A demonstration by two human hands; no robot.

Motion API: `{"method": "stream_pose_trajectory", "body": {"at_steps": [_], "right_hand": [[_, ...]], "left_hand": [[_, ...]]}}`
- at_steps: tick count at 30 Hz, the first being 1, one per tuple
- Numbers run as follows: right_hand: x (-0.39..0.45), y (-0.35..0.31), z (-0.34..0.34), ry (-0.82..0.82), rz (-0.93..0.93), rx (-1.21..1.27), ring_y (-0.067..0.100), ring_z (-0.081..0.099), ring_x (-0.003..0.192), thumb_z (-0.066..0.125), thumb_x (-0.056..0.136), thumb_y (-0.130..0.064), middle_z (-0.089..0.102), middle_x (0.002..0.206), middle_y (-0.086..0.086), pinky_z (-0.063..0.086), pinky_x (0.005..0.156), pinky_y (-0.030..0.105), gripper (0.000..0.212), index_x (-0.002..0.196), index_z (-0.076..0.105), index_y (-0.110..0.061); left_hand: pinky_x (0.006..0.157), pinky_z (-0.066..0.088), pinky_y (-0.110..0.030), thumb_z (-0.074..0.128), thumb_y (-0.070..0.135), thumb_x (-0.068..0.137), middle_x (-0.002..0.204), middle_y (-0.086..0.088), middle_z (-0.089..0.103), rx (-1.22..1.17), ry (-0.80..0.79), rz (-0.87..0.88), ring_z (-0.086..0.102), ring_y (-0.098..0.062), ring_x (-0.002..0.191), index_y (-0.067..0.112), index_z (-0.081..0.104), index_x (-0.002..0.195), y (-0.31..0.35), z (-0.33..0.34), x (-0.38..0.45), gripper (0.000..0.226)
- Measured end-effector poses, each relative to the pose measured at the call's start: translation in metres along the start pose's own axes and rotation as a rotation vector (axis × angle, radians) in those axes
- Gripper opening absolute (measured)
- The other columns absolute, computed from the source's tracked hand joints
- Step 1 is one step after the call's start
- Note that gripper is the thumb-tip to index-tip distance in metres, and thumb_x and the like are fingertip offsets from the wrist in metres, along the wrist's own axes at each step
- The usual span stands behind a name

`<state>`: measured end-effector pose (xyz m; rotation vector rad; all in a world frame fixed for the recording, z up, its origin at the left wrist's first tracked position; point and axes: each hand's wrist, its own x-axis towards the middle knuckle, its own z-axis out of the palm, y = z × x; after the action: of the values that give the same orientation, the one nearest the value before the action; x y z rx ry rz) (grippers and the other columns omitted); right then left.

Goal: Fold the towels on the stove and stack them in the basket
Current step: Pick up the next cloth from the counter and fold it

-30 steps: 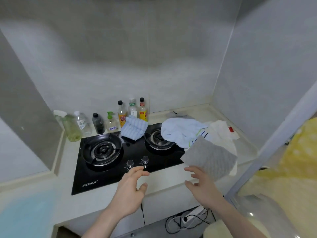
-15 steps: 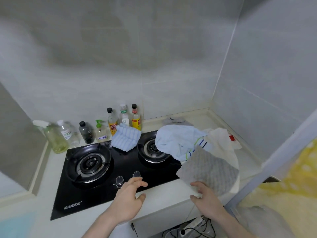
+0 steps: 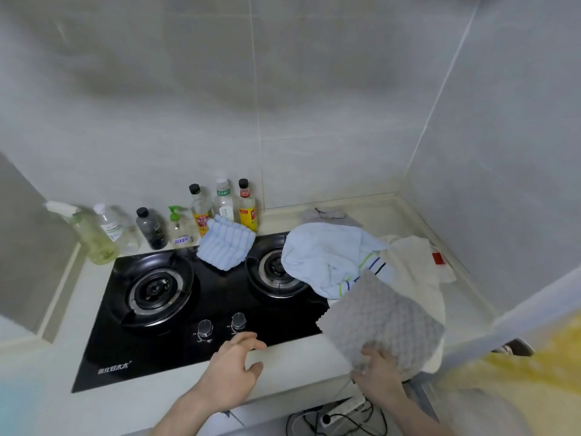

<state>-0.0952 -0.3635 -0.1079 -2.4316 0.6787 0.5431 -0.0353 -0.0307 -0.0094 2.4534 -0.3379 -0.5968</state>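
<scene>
A black two-burner stove (image 3: 176,350) is set in the pale counter. A grey textured towel (image 3: 382,324) lies at its right front corner, and my right hand (image 3: 379,377) rests on the towel's near edge, fingers pressing it. A pale blue towel with striped ends (image 3: 327,256) drapes over the right burner. Beside it on the right lies a cream towel (image 3: 415,272), and a small grey cloth (image 3: 330,214) lies behind. A blue ribbed cloth (image 3: 224,243) sits at the stove's back middle. My left hand (image 3: 231,371) hovers empty near the knobs. No basket is in view.
Several bottles (image 3: 201,210) and a spray bottle (image 3: 89,232) line the back wall behind the stove. Tiled walls close in the back and right. A power strip with cables (image 3: 339,412) lies on the floor below the counter. Yellow fabric (image 3: 534,366) shows at right.
My right hand has moved forward onto the grey towel's near edge. The view has dropped and closed in on the counter. My left hand stays near the knobs.
</scene>
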Motion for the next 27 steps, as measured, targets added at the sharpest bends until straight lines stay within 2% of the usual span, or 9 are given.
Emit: {"method": "stream_pose_trajectory", "body": {"at_steps": [4, 6, 11, 14, 16, 19, 22, 24, 27], "right_hand": [[0.022, 0.005, 0.006, -0.064, -0.035, -0.129, 0.024, 0.032, 0.141, 0.063, 0.080, -0.047, 0.038, 0.145, -0.002, 0.030, 0.116, 0.039, 0.065, 0.139, 0.045, -0.027], [0.031, 0.005, 0.009, -0.072, -0.045, -0.205, 0.026, 0.034, 0.139, 0.063, 0.076, -0.044, 0.037, 0.140, 0.000, 0.028, 0.115, 0.040, 0.061, 0.133, 0.047, -0.027], [0.057, 0.020, 0.015, -0.028, -0.078, -0.254, 0.024, 0.047, 0.113, 0.062, 0.073, -0.033, 0.042, 0.121, -0.003, 0.042, 0.097, 0.042, 0.032, 0.100, 0.046, -0.035], [0.066, 0.031, 0.014, -0.039, -0.125, -0.272, 0.022, 0.056, 0.105, 0.055, 0.079, -0.025, 0.057, 0.111, -0.005, 0.049, 0.092, 0.037, 0.011, 0.087, 0.050, -0.030], [0.066, 0.036, 0.006, -0.012, -0.162, -0.249, 0.019, 0.061, 0.095, 0.049, 0.080, -0.026, 0.063, 0.097, -0.007, 0.053, 0.085, 0.034, 0.008, 0.085, 0.055, -0.026], [0.057, 0.032, -0.018, 0.091, -0.223, -0.129, 0.015, 0.058, 0.080, 0.053, 0.086, -0.032, 0.061, 0.082, -0.009, 0.048, 0.068, 0.035, 0.006, 0.082, 0.051, -0.029], [0.042, 0.021, -0.057, 0.250, -0.347, 0.205, 0.010, 0.051, 0.062, 0.058, 0.089, -0.016, 0.054, 0.067, -0.004, 0.045, 0.061, 0.038, 0.022, 0.076, 0.045, -0.027], [0.033, 0.008, -0.090, 0.316, -0.400, 0.362, 0.010, 0.047, 0.062, 0.056, 0.090, -0.003, 0.051, 0.068, -0.003, 0.041, 0.063, 0.032, 0.030, 0.074, 0.045, -0.025], [0.021, -0.021, -0.140, 0.370, -0.514, 0.541, 0.014, 0.046, 0.064, 0.048, 0.088, -0.001, 0.048, 0.069, 0.002, 0.036, 0.061, 0.025, 0.021, 0.075, 0.046, -0.017]], "left_hand": [[0.116, 0.026, -0.023, 0.059, 0.033, 0.096, 0.152, 0.019, 0.035, -0.011, 0.017, -0.038, 0.038, -0.010, 0.139, 0.039, 0.057, 0.134, 0.009, 0.013, 0.005, 0.039], [0.114, 0.027, -0.021, 0.059, 0.032, 0.096, 0.152, 0.020, 0.035, -0.016, 0.027, -0.048, 0.038, -0.009, 0.138, 0.038, 0.057, 0.133, 0.013, 0.018, 0.006, 0.038], [0.106, 0.032, -0.016, 0.059, 0.033, 0.097, 0.150, 0.022, 0.036, -0.031, 0.011, -0.058, 0.041, -0.003, 0.132, 0.038, 0.056, 0.134, 0.022, 0.029, 0.010, 0.038], [0.103, 0.029, -0.013, 0.059, 0.033, 0.097, 0.146, 0.025, 0.038, -0.038, 0.009, -0.055, 0.040, -0.001, 0.131, 0.038, 0.055, 0.134, 0.028, 0.033, 0.012, 0.037], [0.102, 0.027, -0.012, 0.059, 0.034, 0.096, 0.142, 0.028, 0.039, -0.032, 0.020, -0.046, 0.041, -0.001, 0.130, 0.037, 0.055, 0.134, 0.033, 0.034, 0.016, 0.038], [0.106, 0.031, -0.014, 0.060, 0.034, 0.095, 0.138, 0.028, 0.043, -0.039, 0.027, -0.020, 0.044, -0.002, 0.130, 0.037, 0.057, 0.133, 0.042, 0.034, 0.024, 0.038], [0.105, 0.036, -0.014, 0.062, 0.030, 0.094, 0.130, 0.028, 0.049, -0.081, 0.059, 0.021, 0.049, 0.003, 0.124, 0.036, 0.059, 0.130, 0.058, 0.031, 0.033, 0.037], [0.100, 0.040, -0.013, 0.063, 0.029, 0.093, 0.126, 0.030, 0.049, -0.097, 0.086, 0.062, 0.052, 0.005, 0.117, 0.038, 0.059, 0.129, 0.075, 0.029, 0.039, 0.038], [0.100, 0.043, -0.015, 0.066, 0.031, 0.088, 0.127, 0.030, 0.046, -0.122, 0.120, 0.178, 0.051, 0.007, 0.114, 0.037, 0.054, 0.134, 0.107, 0.028, 0.052, 0.047]]}}
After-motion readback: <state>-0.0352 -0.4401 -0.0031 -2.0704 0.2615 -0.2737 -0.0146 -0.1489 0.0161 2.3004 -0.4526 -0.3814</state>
